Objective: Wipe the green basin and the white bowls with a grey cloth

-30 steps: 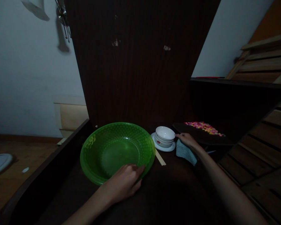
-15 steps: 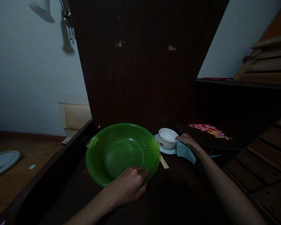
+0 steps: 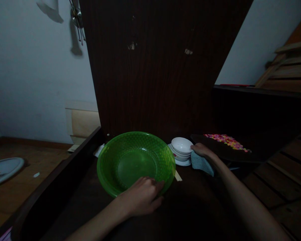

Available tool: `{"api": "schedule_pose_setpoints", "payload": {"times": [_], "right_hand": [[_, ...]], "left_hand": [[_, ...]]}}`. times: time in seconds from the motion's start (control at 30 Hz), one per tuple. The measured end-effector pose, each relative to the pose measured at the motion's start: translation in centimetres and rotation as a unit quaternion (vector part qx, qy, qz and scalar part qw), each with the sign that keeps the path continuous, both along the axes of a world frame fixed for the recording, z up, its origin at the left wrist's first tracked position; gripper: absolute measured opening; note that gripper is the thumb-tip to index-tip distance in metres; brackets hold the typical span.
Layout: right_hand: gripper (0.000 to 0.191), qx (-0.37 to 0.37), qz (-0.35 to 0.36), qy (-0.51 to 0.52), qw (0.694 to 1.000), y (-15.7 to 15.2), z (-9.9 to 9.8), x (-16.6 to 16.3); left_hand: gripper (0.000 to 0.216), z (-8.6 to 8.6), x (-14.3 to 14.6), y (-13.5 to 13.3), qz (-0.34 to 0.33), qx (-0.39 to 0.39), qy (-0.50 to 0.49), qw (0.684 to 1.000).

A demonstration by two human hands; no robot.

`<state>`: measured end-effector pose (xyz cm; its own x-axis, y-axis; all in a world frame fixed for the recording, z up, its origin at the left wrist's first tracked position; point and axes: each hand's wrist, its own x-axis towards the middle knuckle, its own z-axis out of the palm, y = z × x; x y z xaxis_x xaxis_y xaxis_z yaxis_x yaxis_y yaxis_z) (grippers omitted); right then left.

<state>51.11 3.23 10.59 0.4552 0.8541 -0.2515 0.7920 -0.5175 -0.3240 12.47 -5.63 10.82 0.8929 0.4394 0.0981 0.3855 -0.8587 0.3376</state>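
A large green plastic basin (image 3: 136,167) sits on the dark tabletop, its inside bare. My left hand (image 3: 146,195) is closed over the basin's near right rim; its fingertips are partly hidden. To the right, my right hand (image 3: 201,149) grips a light blue-grey cloth (image 3: 202,164) that hangs down from it. The fingers of that hand touch the edge of a stack of white bowls (image 3: 182,146), which stands on a white plate (image 3: 184,163). A pair of wooden chopsticks (image 3: 178,176) pokes out between basin and plate, partly covered by the basin.
A dark upright panel (image 3: 150,83) rises behind the basin. Small pink and yellow pieces (image 3: 227,141) lie on a dark surface at right. A raised dark edge (image 3: 65,177) borders the table's left side. A white oval dish (image 3: 5,170) is on the floor at left.
The basin has slid slightly right under my left hand, covering more of the chopsticks and baring more of a white object at its left. The view has shifted a little. My right hand keeps its hold.
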Motion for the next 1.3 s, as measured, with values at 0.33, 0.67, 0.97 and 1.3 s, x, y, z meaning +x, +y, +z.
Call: {"api": "schedule_pose_setpoints", "payload": {"times": [0.33,0.67,0.97,1.3], "right_hand": [[0.034,0.047,0.007,-0.033,0.998,-0.7,2.0,-0.5],[0.031,0.213,0.096,0.031,0.972,-1.8,5.4,-5.0],[0.040,0.290,0.241,0.132,0.917,-1.1,5.3,-14.8],[0.042,0.309,0.284,0.160,0.893,0.5,4.0,-20.2]], "left_hand": [[0.042,0.9,-1.5,2.3,0.040,-0.016,-0.042,0.998],[0.049,2.7,-4.8,7.7,0.154,-0.050,-0.140,0.977],[0.063,3.8,-5.8,12.0,0.181,-0.315,-0.290,0.885],[0.048,3.5,-5.6,14.6,0.193,-0.439,-0.292,0.828]]}}
